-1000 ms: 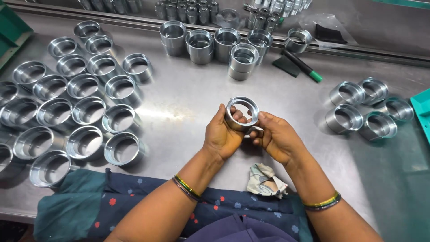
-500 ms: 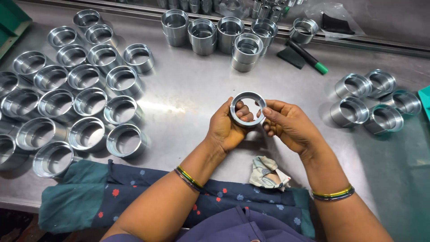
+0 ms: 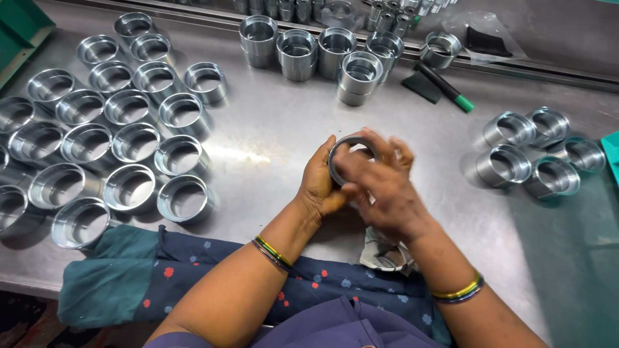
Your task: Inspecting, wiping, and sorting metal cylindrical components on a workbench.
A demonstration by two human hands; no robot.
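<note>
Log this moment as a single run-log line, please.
left hand: grips metal ring | right hand: over ring, blurred | crumpled cloth: on steel table below hands

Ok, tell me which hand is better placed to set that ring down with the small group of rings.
Right, probably. The right hand lies across the ring on the side of the small group; the left hand cups the ring from the far side.

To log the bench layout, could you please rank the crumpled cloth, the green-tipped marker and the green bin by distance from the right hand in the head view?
From the right hand:
1. Crumpled cloth, just below the wrist.
2. Green-tipped marker, beyond it, up right.
3. Green bin, far top-left corner.
</note>
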